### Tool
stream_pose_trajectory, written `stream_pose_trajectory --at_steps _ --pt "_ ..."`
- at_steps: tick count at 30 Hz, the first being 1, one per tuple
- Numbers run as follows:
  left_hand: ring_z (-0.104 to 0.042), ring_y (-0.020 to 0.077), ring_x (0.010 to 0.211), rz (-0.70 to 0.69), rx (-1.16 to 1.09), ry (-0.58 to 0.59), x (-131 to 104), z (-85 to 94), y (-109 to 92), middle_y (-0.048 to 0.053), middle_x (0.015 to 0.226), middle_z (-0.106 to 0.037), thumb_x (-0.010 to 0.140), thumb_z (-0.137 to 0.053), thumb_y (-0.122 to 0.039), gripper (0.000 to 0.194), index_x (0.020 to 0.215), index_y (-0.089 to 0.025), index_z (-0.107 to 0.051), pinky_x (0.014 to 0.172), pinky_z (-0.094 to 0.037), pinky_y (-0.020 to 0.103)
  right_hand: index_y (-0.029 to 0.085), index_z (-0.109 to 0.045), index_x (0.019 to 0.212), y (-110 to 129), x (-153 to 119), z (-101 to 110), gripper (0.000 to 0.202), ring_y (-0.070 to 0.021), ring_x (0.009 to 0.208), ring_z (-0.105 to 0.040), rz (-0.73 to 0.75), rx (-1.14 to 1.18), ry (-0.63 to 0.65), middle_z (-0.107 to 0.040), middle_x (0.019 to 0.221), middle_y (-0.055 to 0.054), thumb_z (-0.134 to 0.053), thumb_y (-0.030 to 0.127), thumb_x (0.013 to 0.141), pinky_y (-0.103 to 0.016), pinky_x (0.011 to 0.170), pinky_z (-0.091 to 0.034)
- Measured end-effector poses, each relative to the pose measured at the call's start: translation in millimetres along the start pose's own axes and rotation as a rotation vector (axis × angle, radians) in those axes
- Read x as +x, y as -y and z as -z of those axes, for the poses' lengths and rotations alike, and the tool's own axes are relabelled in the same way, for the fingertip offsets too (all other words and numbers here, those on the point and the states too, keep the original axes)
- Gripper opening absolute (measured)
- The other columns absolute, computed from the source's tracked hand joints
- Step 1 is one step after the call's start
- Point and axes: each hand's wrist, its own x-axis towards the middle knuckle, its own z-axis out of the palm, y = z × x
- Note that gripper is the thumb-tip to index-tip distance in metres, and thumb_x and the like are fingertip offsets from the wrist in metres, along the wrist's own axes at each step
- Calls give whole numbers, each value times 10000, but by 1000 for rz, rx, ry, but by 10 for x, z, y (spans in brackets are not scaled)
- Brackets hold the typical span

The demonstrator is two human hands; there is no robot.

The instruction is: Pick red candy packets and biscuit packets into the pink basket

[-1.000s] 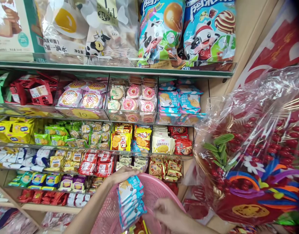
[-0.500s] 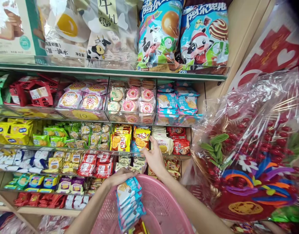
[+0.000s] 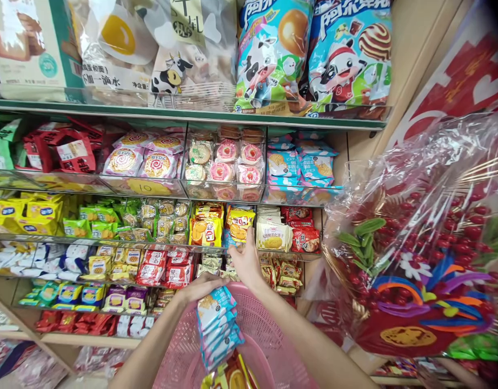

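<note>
Blue-and-white biscuit packets (image 3: 219, 327) form an overlapping stack over the pink basket (image 3: 269, 324), just below my left hand (image 3: 204, 286). That hand is bent over the basket's rim at the top of the stack; its fingertips are partly hidden. My right hand (image 3: 246, 259) reaches past the basket to the shelf, with thumb and forefinger at the lower edge of a yellow packet (image 3: 239, 224) that has blue packaging beneath it. Whether the fingers grip it is hard to make out. Yellow-and-red packets (image 3: 232, 373) lie low in the basket.
Shelves with clear front lips (image 3: 151, 186) hold rows of small snack packets. Large bags (image 3: 273, 54) stand on the top shelf. At the right, a plastic-wrapped bouquet (image 3: 419, 254) bulges out beside the shelves.
The view has shifted slightly, so the shelves sit a little further right. My right hand's fingers have drawn closer together at the yellow packet's lower edge. My left hand stays by the stack.
</note>
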Motion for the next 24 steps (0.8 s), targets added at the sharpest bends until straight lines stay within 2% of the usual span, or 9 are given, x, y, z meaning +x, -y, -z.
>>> stream_pose_trajectory --at_steps 2,4,7,15,17,20,22,24 --pt "-342 100 520 7 -5 5 -6 11 -2 -20 549 -434 658 -565 -592 458 580 -146 -504 529 -293 241 129 -218 1391 -17 4 -20 722 -163 676 -613 -5 16 -3 -431 1307 -174 -497 246 735 -336 734 -501" --pt "-349 103 524 9 0 2 -8 19 -3 -18 552 -445 659 -563 -593 458 584 -145 -513 532 -297 242 131 -218 1388 -35 -2 -22 718 -151 718 -616 -3 12 -4 -249 1412 -188 -483 216 726 -346 808 -482" --pt "-351 104 529 4 3 -4 -3 26 -3 -21 549 -443 654 -562 -603 466 570 -148 -499 526 -290 239 139 -243 1377 -63 -28 -15 685 -130 718 -609 14 3 1 -138 1442 -187 -462 196 731 -355 876 -449" --pt "-355 104 524 -6 7 18 40 7 -35 -12 551 -471 657 -537 -641 503 577 -144 -520 520 -279 236 167 -358 1311 -145 -70 -2 582 -132 779 -571 87 -50 -35 -266 1350 -147 -456 187 738 -325 829 -472" --pt "-358 103 519 3 13 16 48 2 -42 -14 546 -472 648 -541 -650 509 571 -147 -514 519 -278 234 163 -404 1278 -155 -65 5 548 -170 915 -547 117 -101 -56 -303 1312 -137 -461 186 734 -342 874 -447" --pt "-356 101 516 3 13 19 46 1 -47 -15 548 -472 646 -536 -660 518 587 -145 -524 519 -280 233 157 -468 1224 -155 -68 15 502 -238 1154 -396 177 -230 -113 -358 1254 -129 -480 181 723 -404 985 -343" --pt "-347 99 513 -6 15 19 40 4 -46 -16 548 -465 648 -530 -664 524 593 -143 -527 517 -281 234 147 -471 1221 -144 -82 17 501 -252 1191 -346 202 -300 -123 -370 1241 -135 -483 175 721 -427 999 -312" --pt "-349 101 520 9 19 -1 35 11 -36 -14 554 -465 643 -534 -666 526 599 -142 -532 523 -288 236 156 -457 1235 -128 -100 18 511 -256 1177 -357 213 -349 -120 -372 1251 -136 -478 172 724 -439 975 -325"
